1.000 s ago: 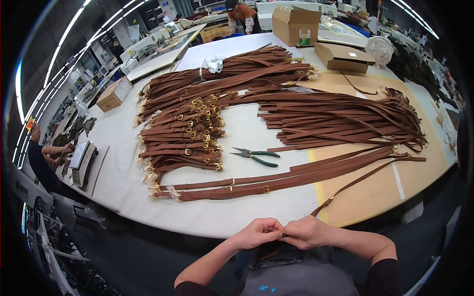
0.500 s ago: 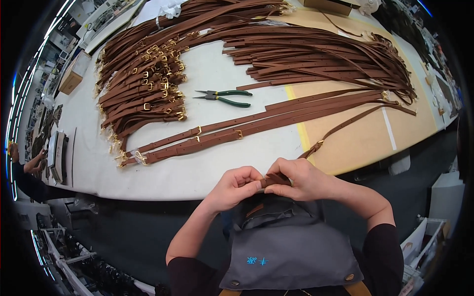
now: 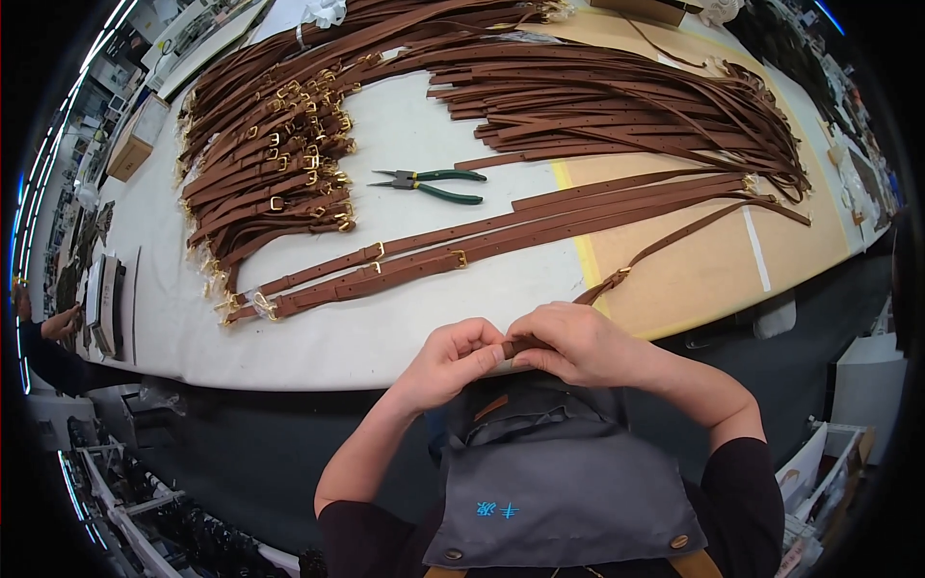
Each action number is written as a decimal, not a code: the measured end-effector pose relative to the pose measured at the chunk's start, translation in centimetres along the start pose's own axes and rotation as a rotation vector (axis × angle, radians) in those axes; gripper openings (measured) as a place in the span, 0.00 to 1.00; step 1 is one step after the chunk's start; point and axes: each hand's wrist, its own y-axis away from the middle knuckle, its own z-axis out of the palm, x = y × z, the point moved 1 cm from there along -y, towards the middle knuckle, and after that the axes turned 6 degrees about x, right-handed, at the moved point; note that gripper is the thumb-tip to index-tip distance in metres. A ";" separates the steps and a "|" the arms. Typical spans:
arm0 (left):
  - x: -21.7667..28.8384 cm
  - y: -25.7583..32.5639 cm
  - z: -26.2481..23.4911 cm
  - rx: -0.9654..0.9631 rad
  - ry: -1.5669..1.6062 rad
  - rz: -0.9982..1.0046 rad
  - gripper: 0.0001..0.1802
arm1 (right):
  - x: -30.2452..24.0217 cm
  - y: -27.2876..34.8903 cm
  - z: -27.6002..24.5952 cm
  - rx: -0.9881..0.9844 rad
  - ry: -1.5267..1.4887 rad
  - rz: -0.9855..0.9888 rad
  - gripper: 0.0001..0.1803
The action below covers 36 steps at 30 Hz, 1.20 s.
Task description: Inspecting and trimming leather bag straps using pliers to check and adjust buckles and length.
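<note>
Both my hands meet at the near table edge, just above my grey apron. My left hand point(image 3: 451, 358) and my right hand point(image 3: 578, 342) pinch the end of one brown leather strap point(image 3: 674, 236). The strap runs from my fingers up and to the right across the tan board point(image 3: 713, 265), with a brass buckle partway along it. What my fingertips do at the strap end is hidden.
Green-handled pliers point(image 3: 432, 185) lie mid-table. A heap of brown straps with brass buckles point(image 3: 275, 164) sits left, long plain straps point(image 3: 617, 101) fan out at the back right, and a few buckled straps point(image 3: 385, 270) lie before me. Another person's hand point(image 3: 58, 323) shows far left.
The view has tilted down and closer to the table. My hands stay together on the strap end, which now sits lower and nearer my apron.
</note>
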 end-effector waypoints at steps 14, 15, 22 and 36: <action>1.7 0.1 2.6 0.255 -0.830 0.597 0.14 | 0.9 -0.2 -1.2 -0.216 -0.092 0.327 0.11; 1.8 0.2 2.6 0.265 -0.892 0.646 0.14 | 0.7 -0.4 -1.0 -0.029 -0.192 0.246 0.11; 1.7 0.0 2.3 0.335 -0.926 0.830 0.14 | -2.2 -0.8 -3.9 0.167 -0.515 0.420 0.16; 0.8 -0.5 2.5 0.360 -0.866 0.890 0.14 | -2.4 -1.0 -3.4 -0.084 0.050 0.374 0.14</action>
